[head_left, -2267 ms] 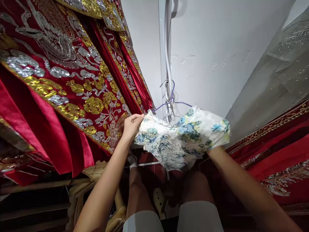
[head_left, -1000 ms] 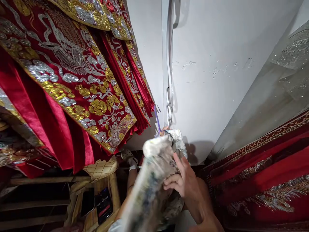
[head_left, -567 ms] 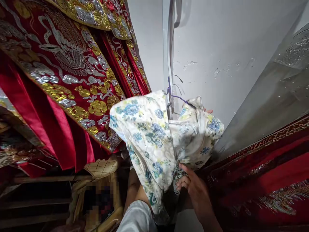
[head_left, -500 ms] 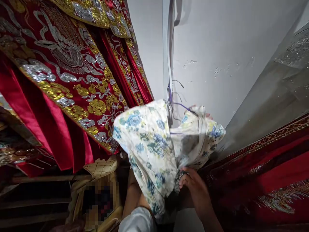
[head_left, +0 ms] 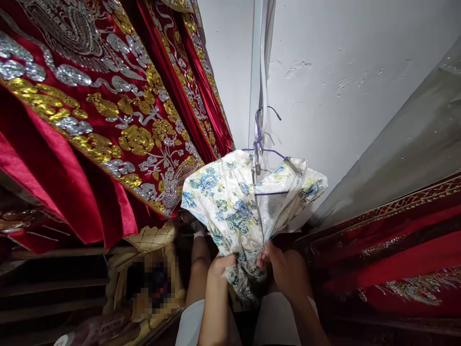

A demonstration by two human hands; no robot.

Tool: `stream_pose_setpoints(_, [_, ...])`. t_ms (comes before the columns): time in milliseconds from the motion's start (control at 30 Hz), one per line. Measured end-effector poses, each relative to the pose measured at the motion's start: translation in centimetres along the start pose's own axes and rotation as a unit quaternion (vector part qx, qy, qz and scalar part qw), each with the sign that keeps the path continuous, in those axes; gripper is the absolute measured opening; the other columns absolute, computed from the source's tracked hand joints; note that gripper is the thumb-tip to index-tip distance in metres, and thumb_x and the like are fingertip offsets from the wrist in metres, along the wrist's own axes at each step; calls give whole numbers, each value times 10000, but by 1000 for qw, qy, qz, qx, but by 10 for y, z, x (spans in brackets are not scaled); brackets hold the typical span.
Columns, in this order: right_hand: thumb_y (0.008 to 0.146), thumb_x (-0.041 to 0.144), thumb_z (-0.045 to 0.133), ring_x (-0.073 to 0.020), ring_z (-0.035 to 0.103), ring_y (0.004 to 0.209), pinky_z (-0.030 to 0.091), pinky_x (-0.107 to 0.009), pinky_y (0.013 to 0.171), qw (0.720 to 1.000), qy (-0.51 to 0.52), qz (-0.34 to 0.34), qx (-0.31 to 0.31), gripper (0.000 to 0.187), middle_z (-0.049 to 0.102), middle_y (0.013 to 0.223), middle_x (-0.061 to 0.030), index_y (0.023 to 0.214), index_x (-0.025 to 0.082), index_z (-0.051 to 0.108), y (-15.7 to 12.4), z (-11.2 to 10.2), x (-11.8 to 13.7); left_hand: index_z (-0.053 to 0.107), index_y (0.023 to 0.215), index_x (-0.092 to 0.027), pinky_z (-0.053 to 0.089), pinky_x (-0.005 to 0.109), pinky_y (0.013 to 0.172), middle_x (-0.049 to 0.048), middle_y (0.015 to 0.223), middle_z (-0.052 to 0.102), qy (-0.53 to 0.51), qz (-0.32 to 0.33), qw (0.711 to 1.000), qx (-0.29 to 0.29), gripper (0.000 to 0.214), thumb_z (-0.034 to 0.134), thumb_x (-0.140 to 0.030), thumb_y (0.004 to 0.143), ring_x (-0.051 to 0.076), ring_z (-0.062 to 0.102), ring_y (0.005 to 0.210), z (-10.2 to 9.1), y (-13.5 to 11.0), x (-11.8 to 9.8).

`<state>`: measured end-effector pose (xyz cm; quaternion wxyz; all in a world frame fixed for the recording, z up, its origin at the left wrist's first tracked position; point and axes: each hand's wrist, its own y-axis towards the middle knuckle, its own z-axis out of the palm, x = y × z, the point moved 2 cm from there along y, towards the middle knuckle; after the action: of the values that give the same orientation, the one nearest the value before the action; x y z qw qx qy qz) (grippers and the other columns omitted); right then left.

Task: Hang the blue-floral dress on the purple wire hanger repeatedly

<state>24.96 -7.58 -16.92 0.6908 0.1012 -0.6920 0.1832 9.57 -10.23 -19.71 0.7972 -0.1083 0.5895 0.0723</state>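
Observation:
A white garment with blue and green flowers (head_left: 234, 206) hangs on a purple wire hanger (head_left: 260, 144) hooked on a white strap (head_left: 260, 72) against the wall. My left hand (head_left: 221, 264) is closed on the garment's lower left edge. Close beside it, my right hand (head_left: 284, 269) grips the lower right part of the cloth. Both hands gather the fabric below the hanger, in front of my knees.
Red robes with gold and silver embroidery (head_left: 108, 105) hang close on the left. More red embroidered cloth (head_left: 396, 250) under clear plastic lies at the right. A woven bamboo stool (head_left: 151, 269) stands at the lower left. The white wall (head_left: 342, 86) is straight ahead.
The garment has been put on the hanger and now hangs from the strap. My left hand has come down from the shoulder to the lower edge, next to my right hand.

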Motion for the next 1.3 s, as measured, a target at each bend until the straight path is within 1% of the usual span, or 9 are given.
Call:
stream_pose_setpoints(67, [935,757,277,-232,542,573,460,-365,586,999,44,17,25,684,584,589,-73,566,258,565,3,9,-2,702,1174,-229,569,579,889,148,930,766,-63,-49,997,-12,759,835,-642,551,417,721,998,-1,0,1])
stream_pose_setpoints(200, [895,643,540,-202,477,555,415,-337,573,999,47,-5,-8,479,526,581,-21,607,260,568,9,14,3,667,1162,-209,526,442,984,119,1048,757,-105,-36,984,-141,634,872,-459,617,332,688,1123,-6,6,6])
stream_pose_setpoints(367, [790,582,635,-175,413,493,343,-320,501,980,48,-23,-194,434,461,517,3,528,256,516,16,-16,10,593,1124,-227,498,383,987,80,1129,677,-34,156,908,-387,458,784,-367,732,253,652,1129,-33,13,12])
stream_pose_setpoints(433, [781,569,640,-171,428,498,339,-312,497,977,47,-25,-208,398,492,532,-1,552,255,556,20,-24,9,577,1119,-250,474,363,1001,68,1157,634,35,229,874,-427,379,741,-333,788,227,623,1129,-32,9,13])
stream_pose_setpoints(633, [814,394,573,-136,448,488,339,-275,525,999,-46,-16,-6,325,545,488,13,557,197,600,27,-2,5,655,1030,-246,492,343,850,59,975,677,190,167,964,-84,210,646,-244,820,241,638,935,30,9,20])
stream_pose_setpoints(800, [792,289,522,-116,428,431,358,-261,519,997,-68,-34,33,262,535,425,35,579,190,638,47,-8,40,583,790,-246,429,309,696,20,758,587,221,171,957,-74,99,538,-255,878,212,578,749,39,15,24])
stream_pose_setpoints(1100, [819,414,666,-58,349,364,262,-208,399,981,66,-178,-47,320,574,456,14,638,149,671,111,-14,180,433,735,-238,377,303,675,19,758,510,386,214,896,42,181,475,-88,828,203,524,746,43,18,26])
stream_pose_setpoints(1200, [837,367,638,-58,367,361,254,-197,389,977,81,-192,-53,294,568,447,13,642,148,664,108,-8,186,492,762,-223,404,294,672,17,761,544,424,214,875,94,185,492,-40,784,191,545,737,46,23,11])
stream_pose_setpoints(1300, [868,305,583,-64,401,386,296,-193,415,977,55,-207,-24,281,565,450,18,637,159,647,99,-9,174,603,1065,-201,488,306,771,28,856,640,369,261,888,82,240,555,-95,855,181,626,803,45,30,-35])
